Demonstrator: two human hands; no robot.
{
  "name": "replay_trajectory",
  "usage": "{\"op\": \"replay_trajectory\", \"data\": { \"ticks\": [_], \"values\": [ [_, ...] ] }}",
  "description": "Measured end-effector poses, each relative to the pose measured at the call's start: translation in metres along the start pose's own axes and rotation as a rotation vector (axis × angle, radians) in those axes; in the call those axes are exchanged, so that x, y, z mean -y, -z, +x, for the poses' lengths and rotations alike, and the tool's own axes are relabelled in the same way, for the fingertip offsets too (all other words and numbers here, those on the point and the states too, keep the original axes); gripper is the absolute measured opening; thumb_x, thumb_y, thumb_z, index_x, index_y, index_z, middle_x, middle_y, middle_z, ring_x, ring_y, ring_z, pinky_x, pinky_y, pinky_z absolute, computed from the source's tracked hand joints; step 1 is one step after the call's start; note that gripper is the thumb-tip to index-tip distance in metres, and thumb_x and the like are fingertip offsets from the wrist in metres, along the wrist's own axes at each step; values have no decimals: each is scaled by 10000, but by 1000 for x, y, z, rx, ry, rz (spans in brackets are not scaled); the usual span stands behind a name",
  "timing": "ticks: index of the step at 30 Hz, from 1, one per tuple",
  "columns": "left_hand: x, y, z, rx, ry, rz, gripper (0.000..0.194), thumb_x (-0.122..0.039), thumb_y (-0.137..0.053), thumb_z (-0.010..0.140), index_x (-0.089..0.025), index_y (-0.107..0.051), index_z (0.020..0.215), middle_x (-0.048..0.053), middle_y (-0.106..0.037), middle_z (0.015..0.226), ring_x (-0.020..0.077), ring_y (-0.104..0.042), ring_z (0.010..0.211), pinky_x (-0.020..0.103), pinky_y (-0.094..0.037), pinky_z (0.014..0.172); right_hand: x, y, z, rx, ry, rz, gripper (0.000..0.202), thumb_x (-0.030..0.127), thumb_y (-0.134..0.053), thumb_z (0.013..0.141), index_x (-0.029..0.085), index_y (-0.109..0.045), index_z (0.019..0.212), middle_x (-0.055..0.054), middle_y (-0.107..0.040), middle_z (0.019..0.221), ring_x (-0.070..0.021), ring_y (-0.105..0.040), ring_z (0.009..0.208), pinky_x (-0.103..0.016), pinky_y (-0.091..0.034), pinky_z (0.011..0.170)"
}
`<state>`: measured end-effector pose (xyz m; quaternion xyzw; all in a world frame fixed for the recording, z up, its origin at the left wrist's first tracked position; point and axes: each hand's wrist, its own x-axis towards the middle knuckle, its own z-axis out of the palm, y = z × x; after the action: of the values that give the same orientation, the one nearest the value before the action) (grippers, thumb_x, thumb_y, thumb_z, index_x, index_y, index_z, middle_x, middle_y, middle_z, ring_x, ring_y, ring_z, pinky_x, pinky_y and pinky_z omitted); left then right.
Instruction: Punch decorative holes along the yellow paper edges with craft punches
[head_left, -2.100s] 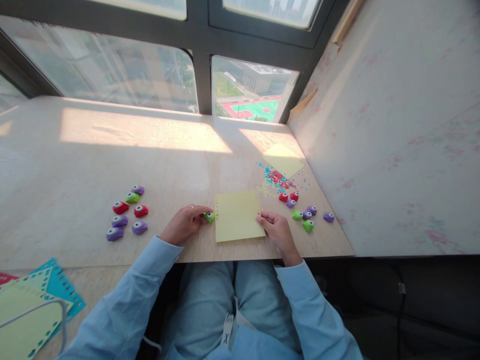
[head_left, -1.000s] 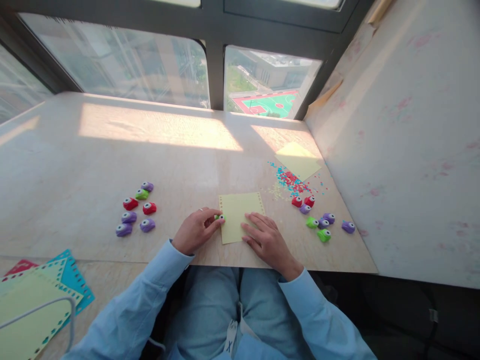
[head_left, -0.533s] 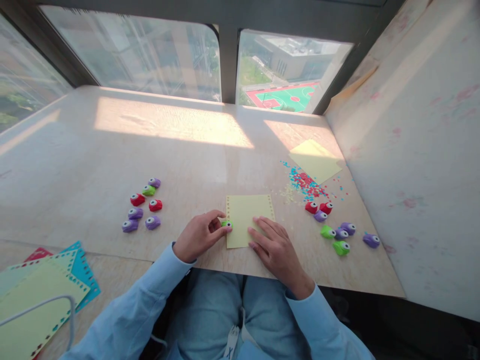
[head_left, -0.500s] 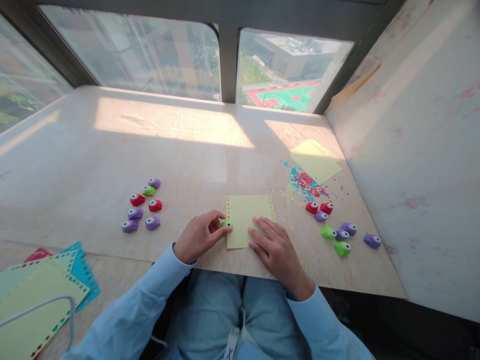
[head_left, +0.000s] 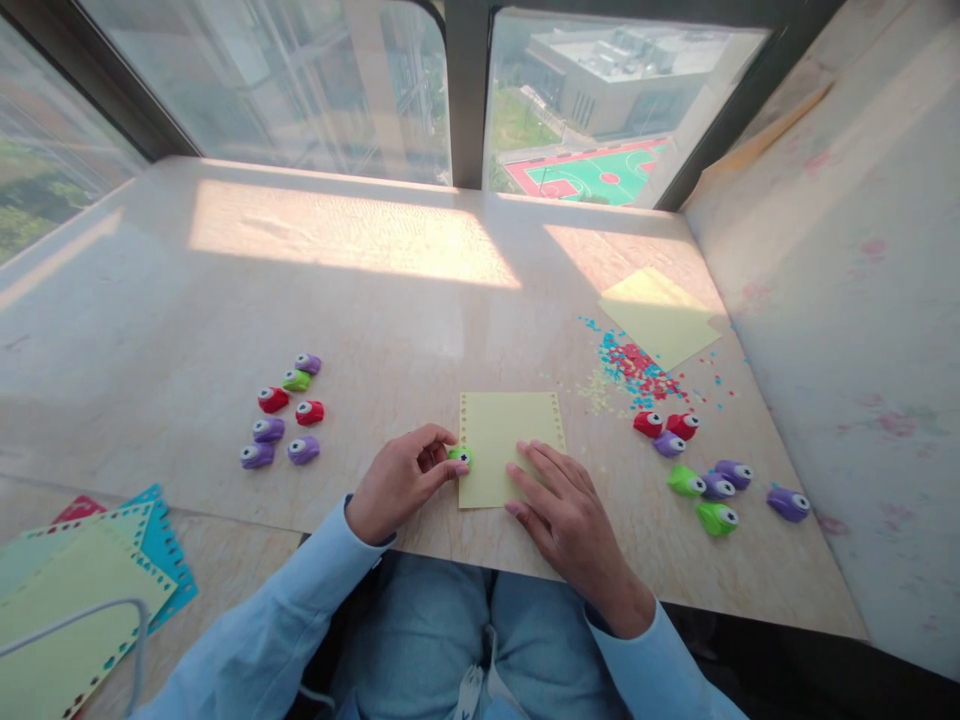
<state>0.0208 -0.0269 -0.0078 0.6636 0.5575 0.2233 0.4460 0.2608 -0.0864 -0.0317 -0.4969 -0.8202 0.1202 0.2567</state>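
A pale yellow sheet (head_left: 499,430) with small holes along its left and right edges lies on the table in front of me. My left hand (head_left: 409,475) grips a small green hole punch (head_left: 460,458) between thumb and fingers, at the sheet's left edge. The punch's round white top with a dark star shape faces up. My right hand (head_left: 566,510) rests with its fingers spread on the right part of the sheet and holds nothing.
Purple, red and green punches stand at left (head_left: 303,450) and right (head_left: 717,518). Confetti (head_left: 637,368) lies beside another yellow sheet (head_left: 664,320) at the back right. Punched coloured sheets (head_left: 90,590) and a white cable (head_left: 82,612) are at the lower left.
The camera view has shifted a little. The left thumb and fingers have moved slightly around the green punch, showing more of its top. The right hand stays on the sheet.
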Motion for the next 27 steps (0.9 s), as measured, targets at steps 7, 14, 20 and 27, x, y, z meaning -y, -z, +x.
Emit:
{"op": "replay_trajectory", "data": {
  "ticks": [7,14,20,27],
  "values": [
    [-8,4,0,-1,35,-111,381,-491,-681,778,-178,-628,989,-2,-630,713,140,-562,626,248,-446,572,-1,4,-1,-85,12,122,346,255,-571,944,212,-596,1287,-134,-594,1358,-272,-497,1313,-499,-460,1045],
    [-9,11,0,-81,227,-264,344,-499,-606,776,-198,-485,661,-63,-475,490,89,-448,408,205,-338,411,-2,4,-2,-156,-31,201,312,235,-556,949,240,-620,1254,-112,-633,1300,-261,-544,1259,-499,-474,1033],
    [-15,6,-1,97,310,-214,429,-567,-668,726,-197,-474,627,-56,-503,458,81,-438,353,187,-291,348,-3,5,-2,-184,-47,250,270,234,-551,954,235,-641,1209,-107,-667,1233,-249,-582,1199,-489,-491,1013],
    [-19,6,-2,75,338,-215,448,-610,-690,703,-199,-513,697,-79,-457,434,86,-441,335,169,-275,298,-1,5,0,-158,-37,236,234,229,-537,954,228,-690,1130,-101,-707,1133,-247,-620,1128,-477,-516,975]
  ]
}}
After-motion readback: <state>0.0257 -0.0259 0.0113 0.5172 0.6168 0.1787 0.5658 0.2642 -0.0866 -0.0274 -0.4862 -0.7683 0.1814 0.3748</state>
